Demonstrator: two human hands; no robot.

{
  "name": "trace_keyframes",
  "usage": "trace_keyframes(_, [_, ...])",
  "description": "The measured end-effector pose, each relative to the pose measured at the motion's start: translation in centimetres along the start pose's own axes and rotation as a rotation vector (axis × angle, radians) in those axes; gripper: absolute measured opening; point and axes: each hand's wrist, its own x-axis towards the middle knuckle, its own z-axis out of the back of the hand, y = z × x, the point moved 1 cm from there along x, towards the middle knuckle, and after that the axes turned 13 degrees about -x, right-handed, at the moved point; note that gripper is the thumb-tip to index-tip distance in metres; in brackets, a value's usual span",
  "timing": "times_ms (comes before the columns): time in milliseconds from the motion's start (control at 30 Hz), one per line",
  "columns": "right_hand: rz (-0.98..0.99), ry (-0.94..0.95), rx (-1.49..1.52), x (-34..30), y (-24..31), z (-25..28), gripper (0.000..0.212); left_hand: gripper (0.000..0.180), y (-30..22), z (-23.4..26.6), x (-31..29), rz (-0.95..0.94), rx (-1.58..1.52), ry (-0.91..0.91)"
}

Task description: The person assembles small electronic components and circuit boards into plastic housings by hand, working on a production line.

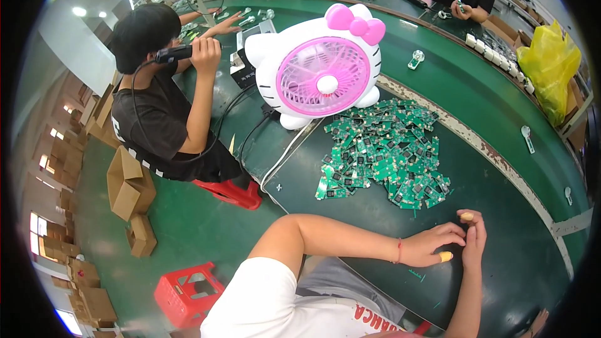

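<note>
My left hand (427, 247) reaches over the dark green bench from the lower middle, a red cord on its wrist and a yellow cover on its thumb tip. Its fingers are bent and apart from the thumb, with nothing visible between them. Close beside it, fingertips nearly meeting, is my right hand (474, 241), loosely curled and also seemingly holding nothing; one fingertip wears a yellow cover. A wide heap of small green circuit boards (385, 150) lies beyond my hands. Thin green strips (416, 275) lie on the bench below my left hand.
A white and pink cat-shaped fan (325, 78) stands behind the heap, its white cable (285, 153) running along the bench edge. A green conveyor (451, 69) curves past. At left, a co-worker (159, 87) grips a black-handled tool (174, 54). Red stools (184, 294) and cartons (129, 181) stand on the floor.
</note>
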Motion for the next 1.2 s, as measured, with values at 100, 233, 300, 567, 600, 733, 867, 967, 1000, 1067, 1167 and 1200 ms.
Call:
trace_keyframes(100, [-0.051, 0.121, 0.181, -0.3, 0.7, -1.4, 0.052, 0.038, 0.3, 0.3, -0.4, 0.009, -0.03, -0.029])
trace_keyframes(233, [-0.1, 0.09, 0.27, -0.9, 1.1, -1.2, 0.084, 0.055, -1.0, 0.1, 0.5, -0.053, 0.035, -0.098])
trace_keyframes(300, [-0.156, 0.106, 0.25, -0.8, 1.7, -1.5, 0.095, 0.066, -0.9, 0.0, 0.6, -0.008, -0.02, -0.036])
trace_keyframes(567, [0.179, 0.379, 0.296, -1.2, 2.8, -2.8, 0.061, 0.052, -1.2, 0.0, 0.1, -0.228, 0.118, 0.108])
trace_keyframes(600, [0.217, 0.378, 0.285, -1.1, 3.1, -2.6, 0.057, 0.052, -1.1, 0.0, 0.2, -0.23, 0.107, 0.129])
trace_keyframes(733, [0.206, 0.415, 0.227, -1.3, 2.3, -2.1, 0.049, 0.051, -0.7, 0.0, 0.5, -0.182, 0.028, 0.168])
trace_keyframes(867, [0.203, 0.444, 0.211, -1.5, 1.1, -2.4, 0.046, 0.051, -0.1, 0.1, 0.5, -0.145, -0.024, 0.179])
trace_keyframes(967, [0.267, 0.428, 0.171, -1.6, 0.7, -2.5, 0.047, 0.051, -0.5, 0.3, 0.8, -0.154, 0.039, 0.221])
trace_keyframes(1000, [0.288, 0.421, 0.156, -1.6, 0.6, -2.6, 0.048, 0.053, -1.1, 0.3, 0.8, -0.167, 0.074, 0.218])
trace_keyframes(1067, [0.27, 0.393, 0.21, -1.3, 1.4, -3.0, 0.051, 0.055, -1.2, 0.5, 0.7, -0.171, 0.119, 0.21])
trace_keyframes(1167, [0.315, 0.34, 0.291, -1.4, 1.0, -3.2, 0.06, 0.063, -0.7, 0.2, 0.3, -0.15, 0.179, 0.197])
trace_keyframes(1200, [0.281, 0.348, 0.302, -1.3, 1.2, -3.0, 0.061, 0.063, -0.7, 0.2, 0.3, -0.152, 0.173, 0.207])
